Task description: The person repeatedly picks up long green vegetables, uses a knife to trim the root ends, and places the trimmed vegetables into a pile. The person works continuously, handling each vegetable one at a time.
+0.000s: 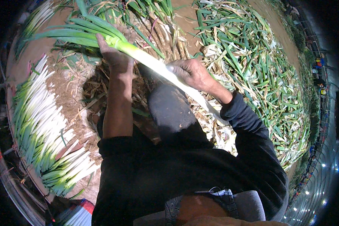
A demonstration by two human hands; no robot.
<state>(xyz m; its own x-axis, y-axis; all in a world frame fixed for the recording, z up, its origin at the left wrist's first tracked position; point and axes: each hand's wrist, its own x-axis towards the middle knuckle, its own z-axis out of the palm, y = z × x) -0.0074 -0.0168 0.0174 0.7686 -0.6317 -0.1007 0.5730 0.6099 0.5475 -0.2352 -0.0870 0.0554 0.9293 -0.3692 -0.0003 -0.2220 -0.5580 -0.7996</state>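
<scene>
A long leek (148, 60) with a white shaft and green leaves lies slantwise across both hands, its leaves at the upper left and its white end toward my right arm. My left hand (116, 51) is closed around it from below, where the leaves begin to fan out. Further down the white shaft, my right hand (192, 74) grips it with thumb and fingers. Part of the left fingers is hidden behind the leek. Below it shows my dark, dusty knee (169, 107).
Cleaned leeks (45, 116) lie in a long row on the left, with another bundle (37, 19) at the far left. A broad heap of stripped leaves (252, 64) covers the ground on the right. Uncleaned leeks (162, 30) with dry outer leaves lie ahead.
</scene>
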